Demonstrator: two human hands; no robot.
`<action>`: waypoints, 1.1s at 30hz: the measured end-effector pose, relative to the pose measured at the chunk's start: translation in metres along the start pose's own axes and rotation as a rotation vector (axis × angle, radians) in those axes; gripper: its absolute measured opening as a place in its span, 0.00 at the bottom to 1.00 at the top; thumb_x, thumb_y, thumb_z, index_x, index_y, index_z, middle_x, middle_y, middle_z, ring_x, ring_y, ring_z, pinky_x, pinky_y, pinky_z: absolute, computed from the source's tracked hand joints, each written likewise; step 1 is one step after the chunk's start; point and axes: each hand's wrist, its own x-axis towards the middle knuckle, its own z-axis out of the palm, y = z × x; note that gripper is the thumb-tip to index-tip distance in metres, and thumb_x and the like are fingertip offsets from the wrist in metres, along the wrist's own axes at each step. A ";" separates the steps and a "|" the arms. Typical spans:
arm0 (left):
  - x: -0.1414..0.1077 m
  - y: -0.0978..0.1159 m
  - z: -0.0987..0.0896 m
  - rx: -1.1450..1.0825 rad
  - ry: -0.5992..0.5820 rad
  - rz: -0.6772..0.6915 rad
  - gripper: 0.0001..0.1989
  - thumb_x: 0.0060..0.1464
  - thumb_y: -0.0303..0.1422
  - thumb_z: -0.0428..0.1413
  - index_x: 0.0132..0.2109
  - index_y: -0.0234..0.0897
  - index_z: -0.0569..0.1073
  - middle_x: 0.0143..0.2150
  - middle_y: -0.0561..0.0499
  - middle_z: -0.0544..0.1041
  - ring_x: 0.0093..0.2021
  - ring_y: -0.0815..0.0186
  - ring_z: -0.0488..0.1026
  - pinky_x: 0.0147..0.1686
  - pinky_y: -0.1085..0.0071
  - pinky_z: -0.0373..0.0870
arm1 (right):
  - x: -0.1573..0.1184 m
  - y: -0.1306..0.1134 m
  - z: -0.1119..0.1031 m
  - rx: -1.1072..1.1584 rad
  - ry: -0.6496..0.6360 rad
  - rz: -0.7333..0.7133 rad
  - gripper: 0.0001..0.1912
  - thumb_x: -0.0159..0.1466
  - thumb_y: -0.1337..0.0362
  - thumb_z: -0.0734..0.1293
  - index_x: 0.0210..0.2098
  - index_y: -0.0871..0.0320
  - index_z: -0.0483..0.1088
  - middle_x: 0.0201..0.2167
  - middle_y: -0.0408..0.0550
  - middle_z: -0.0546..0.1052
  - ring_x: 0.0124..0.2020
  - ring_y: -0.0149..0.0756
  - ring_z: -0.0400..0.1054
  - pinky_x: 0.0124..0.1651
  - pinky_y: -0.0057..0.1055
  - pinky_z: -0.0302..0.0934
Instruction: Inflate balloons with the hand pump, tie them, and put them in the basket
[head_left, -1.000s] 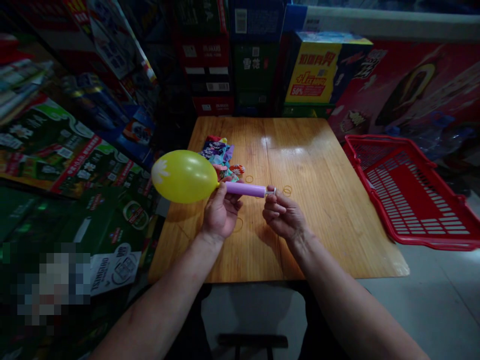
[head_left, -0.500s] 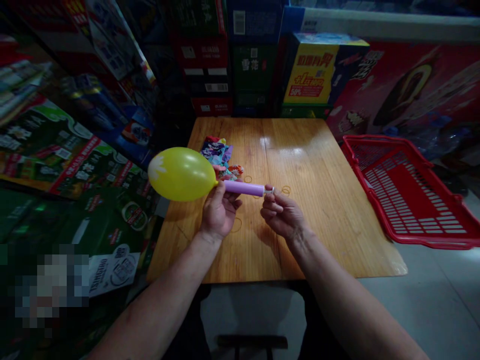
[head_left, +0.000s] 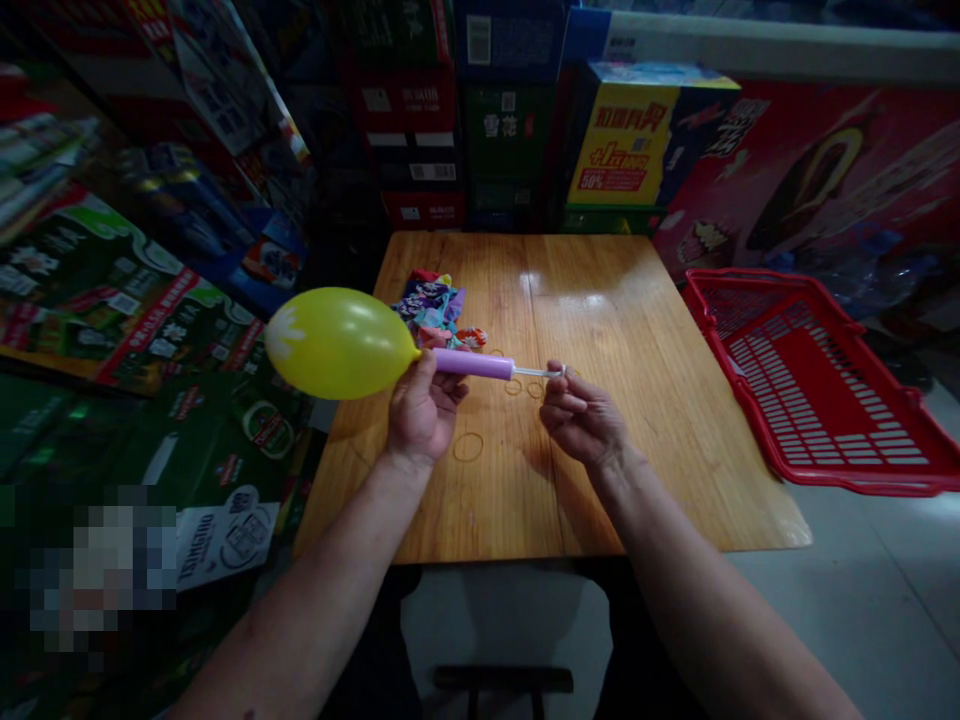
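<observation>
A yellow balloon [head_left: 337,343] with a white flower print is inflated, its neck on the left end of a purple hand pump [head_left: 474,364]. My left hand [head_left: 425,408] is closed around that end of the pump and the balloon's neck. My right hand [head_left: 586,412] pinches the ring of the pump's white rod [head_left: 534,372], which is drawn out to the right. Behind the pump lies a pile of colourful deflated balloons [head_left: 431,303]. Several thin rubber bands lie on the wooden table, one [head_left: 469,447] in front of the pump.
The wooden table [head_left: 690,450] has a red plastic basket [head_left: 825,370] at its right. Stacked drink cartons [head_left: 499,140] and a yellow-blue box [head_left: 626,140] stand behind. More green cartons [head_left: 202,440] line the left side. A dark stool edge [head_left: 502,680] shows below.
My right hand has moved slightly right and pulled the rod further out of the pump. My left hand, the pump and the balloon have shifted left and slightly up.
</observation>
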 end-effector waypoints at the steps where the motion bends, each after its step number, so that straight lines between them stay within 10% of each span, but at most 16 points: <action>1: -0.003 -0.003 0.001 0.001 -0.009 -0.030 0.20 0.59 0.43 0.60 0.54 0.40 0.75 0.51 0.43 0.80 0.46 0.60 0.79 0.30 0.74 0.69 | 0.001 0.006 0.001 0.001 -0.009 0.020 0.03 0.68 0.70 0.65 0.41 0.59 0.70 0.25 0.36 0.74 0.14 0.15 0.51 0.21 0.15 0.52; 33: -0.008 -0.005 0.004 -0.031 -0.019 -0.080 0.16 0.60 0.42 0.60 0.52 0.42 0.76 0.51 0.44 0.80 0.44 0.62 0.78 0.29 0.74 0.69 | 0.003 0.017 0.005 0.004 -0.015 -0.010 0.02 0.68 0.69 0.65 0.41 0.58 0.70 0.24 0.36 0.72 0.15 0.17 0.50 0.20 0.17 0.50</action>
